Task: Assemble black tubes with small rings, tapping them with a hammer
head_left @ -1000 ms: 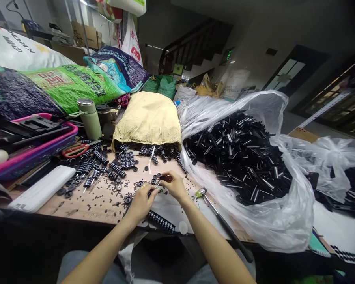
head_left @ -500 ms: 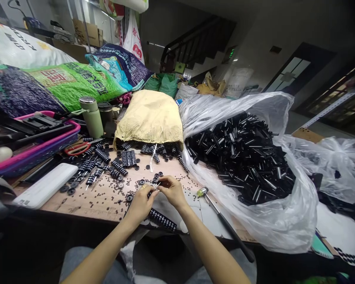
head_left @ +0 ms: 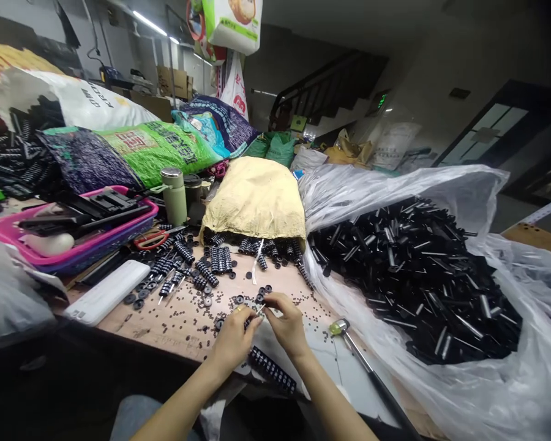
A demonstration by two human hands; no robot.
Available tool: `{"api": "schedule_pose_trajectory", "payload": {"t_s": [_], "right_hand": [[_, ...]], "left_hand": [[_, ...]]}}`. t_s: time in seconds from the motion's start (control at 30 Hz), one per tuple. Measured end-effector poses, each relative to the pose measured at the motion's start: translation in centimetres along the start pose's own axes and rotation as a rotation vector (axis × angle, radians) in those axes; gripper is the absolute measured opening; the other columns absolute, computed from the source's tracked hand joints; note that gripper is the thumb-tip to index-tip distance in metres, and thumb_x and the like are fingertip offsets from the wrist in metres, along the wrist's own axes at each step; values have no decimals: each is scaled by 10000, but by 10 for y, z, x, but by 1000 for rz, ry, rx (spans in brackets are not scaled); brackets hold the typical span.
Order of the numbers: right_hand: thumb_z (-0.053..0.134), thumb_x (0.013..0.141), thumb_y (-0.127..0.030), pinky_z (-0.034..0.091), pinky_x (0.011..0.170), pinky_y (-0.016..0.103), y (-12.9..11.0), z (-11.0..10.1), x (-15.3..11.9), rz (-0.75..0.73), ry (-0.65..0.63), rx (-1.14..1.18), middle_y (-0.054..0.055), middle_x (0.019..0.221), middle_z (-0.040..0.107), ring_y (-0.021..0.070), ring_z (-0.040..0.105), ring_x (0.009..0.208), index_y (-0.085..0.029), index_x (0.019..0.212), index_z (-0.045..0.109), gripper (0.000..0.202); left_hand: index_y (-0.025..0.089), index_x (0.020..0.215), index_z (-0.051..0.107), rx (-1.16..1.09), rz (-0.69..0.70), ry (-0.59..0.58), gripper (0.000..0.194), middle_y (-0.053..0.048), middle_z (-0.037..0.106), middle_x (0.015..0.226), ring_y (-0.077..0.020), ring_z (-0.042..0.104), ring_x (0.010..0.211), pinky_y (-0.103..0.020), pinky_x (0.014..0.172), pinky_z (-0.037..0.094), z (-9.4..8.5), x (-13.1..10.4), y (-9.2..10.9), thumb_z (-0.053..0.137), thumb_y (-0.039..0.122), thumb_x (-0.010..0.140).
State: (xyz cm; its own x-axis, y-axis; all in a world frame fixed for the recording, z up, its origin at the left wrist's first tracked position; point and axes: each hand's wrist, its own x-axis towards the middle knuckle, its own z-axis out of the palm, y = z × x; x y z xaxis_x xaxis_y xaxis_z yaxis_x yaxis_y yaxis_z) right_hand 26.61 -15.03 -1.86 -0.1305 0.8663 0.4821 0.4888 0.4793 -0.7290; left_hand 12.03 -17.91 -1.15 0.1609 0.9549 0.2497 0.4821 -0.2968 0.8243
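Observation:
My left hand (head_left: 234, 335) is closed round a thin metal rod (head_left: 259, 310), whose bare end points up and to the right. Dark pieces on the rod are mostly hidden by my fingers. At the rod's tip, my right hand (head_left: 285, 323) is pinched; whatever lies between its fingertips is too small to make out. Just beyond the fingers are several black wheels (head_left: 264, 290). A row of black number wheels with white markings (head_left: 273, 369) lies near the table edge, below my hands. Tiny dark rings (head_left: 183, 318) are scattered over the tabletop.
A hammer (head_left: 365, 361) lies to the right, beside a big clear plastic bag (head_left: 445, 383) full of black cylindrical pieces (head_left: 422, 275). Behind stands a yellow cloth-covered heap (head_left: 257, 196). At left are a white power bank (head_left: 108, 293), red-handled scissors (head_left: 151, 239), a pink basket (head_left: 89, 245) and a green flask (head_left: 173, 199).
The whole view has swung left, so the scene sits farther right and a little lower. Both hands keep their hold at the rod, fingers barely shifted.

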Motion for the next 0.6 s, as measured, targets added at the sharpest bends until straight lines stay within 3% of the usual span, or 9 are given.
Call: {"api": "schedule_pose_trajectory", "payload": {"t_s": [0.1,0.2,0.3,0.43,0.6], "right_hand": [[483,791,-157,497,829,350,1,2,-3,-181,7,-119,59,929,636,178,590,922,-207,926,602,186],[472,802,-156,476,874,349,0,2,-2,-286,-107,-133,58,995,632,176,575,975,-213,981,596,225],[465,814,-204,433,926,355,5,-4,10,-115,-254,-181,47,1118,588,172,529,1059,-219,1076,556,278],[415,831,-221,390,921,425,24,-10,38,222,-284,-355,103,1136,578,231,515,1070,-174,1114,548,316],[554,716,-153,379,885,389,38,-4,54,257,-317,-319,104,927,658,255,557,977,-182,871,658,190]], "left_hand": [[177,812,572,-36,-10,-4,184,-50,587,817,-174,555,806,-304,745,438,-2,-1,-1,413,267,834],[179,1050,528,-92,-65,35,271,-64,579,926,-176,543,874,-322,800,432,-5,-1,-4,437,298,824],[189,1152,486,-118,-131,47,360,-79,565,1019,-185,526,945,-338,839,417,-11,0,-7,423,340,831],[181,948,591,-156,-173,78,287,-60,612,930,-189,557,891,-325,798,435,-16,2,-8,453,389,807],[176,925,596,-184,-149,95,266,-56,631,926,-180,573,887,-304,786,445,-15,3,-7,444,364,816]]}}
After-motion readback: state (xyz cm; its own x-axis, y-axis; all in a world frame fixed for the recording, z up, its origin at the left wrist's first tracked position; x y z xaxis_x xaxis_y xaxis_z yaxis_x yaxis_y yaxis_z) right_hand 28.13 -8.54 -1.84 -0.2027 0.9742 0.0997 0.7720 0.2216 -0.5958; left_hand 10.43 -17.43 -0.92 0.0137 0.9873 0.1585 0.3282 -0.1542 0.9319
